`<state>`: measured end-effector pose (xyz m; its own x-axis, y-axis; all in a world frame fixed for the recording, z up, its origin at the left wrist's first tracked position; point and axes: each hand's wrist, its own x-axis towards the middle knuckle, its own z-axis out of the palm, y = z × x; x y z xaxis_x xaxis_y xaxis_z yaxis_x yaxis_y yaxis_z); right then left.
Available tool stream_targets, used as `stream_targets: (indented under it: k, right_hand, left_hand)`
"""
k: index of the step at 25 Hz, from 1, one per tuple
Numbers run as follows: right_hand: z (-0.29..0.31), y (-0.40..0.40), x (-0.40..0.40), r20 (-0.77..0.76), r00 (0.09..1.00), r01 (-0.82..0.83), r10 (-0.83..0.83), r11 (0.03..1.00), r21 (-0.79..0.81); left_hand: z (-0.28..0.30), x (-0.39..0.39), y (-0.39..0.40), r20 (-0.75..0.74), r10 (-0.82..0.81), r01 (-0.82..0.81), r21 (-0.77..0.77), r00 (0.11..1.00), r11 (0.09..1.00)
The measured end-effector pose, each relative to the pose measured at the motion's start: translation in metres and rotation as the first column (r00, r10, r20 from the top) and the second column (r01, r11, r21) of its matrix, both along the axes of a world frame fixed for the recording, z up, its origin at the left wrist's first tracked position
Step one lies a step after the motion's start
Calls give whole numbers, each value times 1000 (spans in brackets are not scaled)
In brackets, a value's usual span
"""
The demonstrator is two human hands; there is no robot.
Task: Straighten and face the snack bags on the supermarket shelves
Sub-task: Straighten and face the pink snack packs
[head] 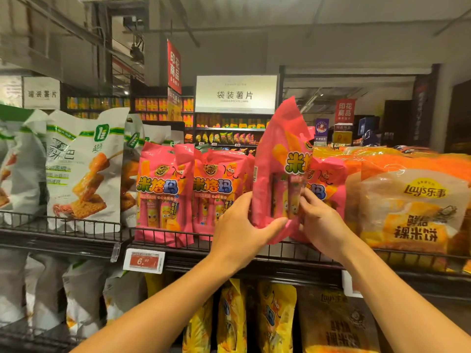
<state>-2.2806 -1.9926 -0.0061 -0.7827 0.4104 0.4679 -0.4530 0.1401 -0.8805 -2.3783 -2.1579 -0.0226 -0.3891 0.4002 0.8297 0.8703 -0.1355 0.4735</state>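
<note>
A pink snack bag is lifted above the top shelf's wire rail, turned partly sideways and tilted. My left hand grips its lower left edge, thumb across the front. My right hand pinches its lower right side. Two matching pink bags stand upright and face out to the left of it. Another pink bag stands behind my right hand, partly hidden.
White and green snack bags fill the shelf's left end. Orange Lay's bags crowd the right. A red price tag hangs on the shelf edge. Yellow bags and white bags fill the lower shelf.
</note>
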Motion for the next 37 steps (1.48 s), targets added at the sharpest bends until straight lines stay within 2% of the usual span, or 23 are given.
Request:
stream_targets:
  k: [5, 8, 10, 12, 13, 15, 17, 20, 25, 27, 30, 32, 33, 35, 37]
  right_hand:
    - [1, -3, 2, 3, 1000, -8, 8, 997, -80]
    - [2, -5, 5, 14, 1000, 5, -5, 999, -39]
    - [4, -4, 9, -27, 999, 43, -43, 999, -31]
    - [7, -3, 18, -111, 992, 50, -56, 997, -63]
    - [8, -4, 23, -128, 991, 40, -48, 997, -62]
    - [10, -11, 30, -112, 992, 61, -60, 998, 8]
    - [10, -20, 32, -114, 979, 180, -170, 981, 79]
    - [7, -32, 30, -213, 921, 353, -328, 930, 97]
    - [2, -43, 29, -296, 878, 439, -376, 879, 185]
    - [5, -47, 32, -303, 867, 466, -396, 859, 211]
    - [7, -51, 34, -353, 820, 532, -450, 827, 182]
    - [6, -56, 32, -371, 758, 625, -536, 759, 181]
    - [4, -58, 30, -367, 726, 673, -582, 710, 205]
    - [3, -63, 27, -353, 696, 716, -625, 639, 280]
    - [3, -66, 27, -337, 753, 656, -565, 678, 331]
  left_hand:
    - [7, 13, -3, -89, 141, -143, -20, 986, 990]
    - [7, 13, -4, -100, 135, -137, -22, 986, 990]
    - [11, 7, -8, 82, -71, 75, -41, 994, 996]
    - [15, -5, -13, 331, -327, 356, -28, 885, 934]
    - [16, -12, -15, 399, -389, 433, -23, 830, 901]
    - [15, -25, -14, 449, -439, 495, -9, 778, 869]
    - [14, -32, -9, 484, -486, 531, 51, 727, 846]
    - [13, -34, 1, 519, -520, 566, 82, 678, 820]
    - [13, -36, 10, 559, -577, 641, 102, 595, 760]
    - [16, -34, 9, 553, -579, 641, 102, 599, 761]
    - [19, -22, 7, 484, -440, 457, 90, 757, 885]
    - [18, -12, 4, 446, -381, 377, 102, 810, 921]
    - [17, -6, 2, 451, -424, 431, 92, 785, 897]
    - [16, 5, -2, 526, -561, 609, 100, 639, 787]
    - [19, 6, -8, 581, -640, 714, 138, 503, 687]
